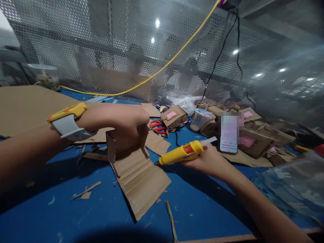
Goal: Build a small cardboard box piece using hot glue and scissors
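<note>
My left hand (121, 118) is closed over the top of a small cardboard box piece (128, 141), whose ribbed flap (141, 179) lies folded out on the blue table (101, 209). A yellow and white watch (67, 123) sits on that wrist. My right hand (206, 160) grips a yellow glue gun (181, 153) with an orange trigger. Its nozzle points left, close to the box's right side, and a white glue stick pokes out of its back.
Red scissors (158, 127), a small cardboard model with a pink patch (174, 117), a plastic cup (201, 118), a plastic bag (186, 102) and more cardboard pieces (248, 145) lie behind. A big cardboard sheet (27, 106) lies left. A yellow cable (152, 77) crosses the mesh wall. Scraps litter the table.
</note>
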Available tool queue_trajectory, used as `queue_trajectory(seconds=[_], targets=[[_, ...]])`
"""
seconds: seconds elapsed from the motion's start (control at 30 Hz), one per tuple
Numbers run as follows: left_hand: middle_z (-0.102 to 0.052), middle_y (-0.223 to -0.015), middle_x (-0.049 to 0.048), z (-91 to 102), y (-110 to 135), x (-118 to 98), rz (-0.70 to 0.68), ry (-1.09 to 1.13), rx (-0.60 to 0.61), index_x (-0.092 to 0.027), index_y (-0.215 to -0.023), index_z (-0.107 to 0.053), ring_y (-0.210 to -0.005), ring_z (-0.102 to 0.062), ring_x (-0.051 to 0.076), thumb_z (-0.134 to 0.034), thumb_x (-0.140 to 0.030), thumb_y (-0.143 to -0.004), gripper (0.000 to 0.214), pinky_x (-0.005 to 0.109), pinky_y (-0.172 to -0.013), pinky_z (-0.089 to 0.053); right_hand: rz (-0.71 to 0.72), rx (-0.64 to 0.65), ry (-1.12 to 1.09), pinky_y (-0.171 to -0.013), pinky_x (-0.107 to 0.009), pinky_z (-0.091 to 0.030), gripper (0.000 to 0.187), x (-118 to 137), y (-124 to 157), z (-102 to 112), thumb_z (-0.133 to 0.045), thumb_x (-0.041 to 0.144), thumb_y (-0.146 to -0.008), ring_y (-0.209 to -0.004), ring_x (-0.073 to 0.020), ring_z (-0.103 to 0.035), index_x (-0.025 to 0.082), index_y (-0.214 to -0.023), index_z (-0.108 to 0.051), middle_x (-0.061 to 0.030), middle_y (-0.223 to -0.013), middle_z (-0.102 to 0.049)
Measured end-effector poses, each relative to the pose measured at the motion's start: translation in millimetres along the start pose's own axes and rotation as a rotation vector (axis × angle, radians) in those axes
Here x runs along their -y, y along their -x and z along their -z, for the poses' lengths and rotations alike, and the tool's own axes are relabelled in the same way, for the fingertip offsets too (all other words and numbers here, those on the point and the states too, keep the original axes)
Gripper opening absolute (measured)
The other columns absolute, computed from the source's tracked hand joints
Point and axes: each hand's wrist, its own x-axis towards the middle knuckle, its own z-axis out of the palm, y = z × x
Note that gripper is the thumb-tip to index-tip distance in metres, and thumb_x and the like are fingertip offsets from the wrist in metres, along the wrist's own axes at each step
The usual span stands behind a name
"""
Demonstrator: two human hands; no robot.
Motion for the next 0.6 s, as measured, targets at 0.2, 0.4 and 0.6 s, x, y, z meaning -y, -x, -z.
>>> queue_trajectory(seconds=[0.2, 0.4, 0.6], targets=[[-0.067, -0.064, 0.0015, 0.0, 0.5, 1.8, -0.027, 0.001, 0.052, -0.026, -0.078, -0.081, -0.059, -0.057, 0.018, -0.066, -0.023, -0.062, 0.022, 0.029, -0.053, -0.034, 0.007, 0.041, -0.145, -0.057, -0.027, -0.054, 0.013, -9.5, 0.1, 1.3, -0.077, 0.027, -0.063, -0.066, -0.0209, -0.070, 0.018, -0.070, -0.070, -0.0032, -0.072, -0.076], [-0.070, -0.066, 0.0021, 0.6, 0.7, 1.3, 0.023, 0.018, 0.014, -0.028, -0.079, -0.081, -0.057, -0.057, 0.019, -0.066, -0.025, -0.062, 0.023, 0.030, -0.051, -0.033, 0.018, 0.043, -0.106, -0.060, -0.027, -0.056, 0.010, -8.1, -1.1, 2.5, -0.076, 0.021, -0.064, -0.067, -0.0215, -0.072, 0.019, -0.072, -0.072, -0.0026, -0.073, -0.077], [-0.068, -0.063, 0.0018, 2.1, 1.3, -2.0, 0.003, 0.034, 0.017, -0.028, -0.076, -0.081, -0.056, -0.057, 0.019, -0.067, -0.024, -0.060, 0.022, 0.030, -0.050, -0.034, 0.050, 0.036, -0.023, -0.057, -0.024, -0.052, 0.008, -1.5, -2.0, 2.5, -0.074, 0.017, -0.065, -0.064, -0.0198, -0.071, 0.019, -0.073, -0.073, -0.0013, -0.070, -0.076]])
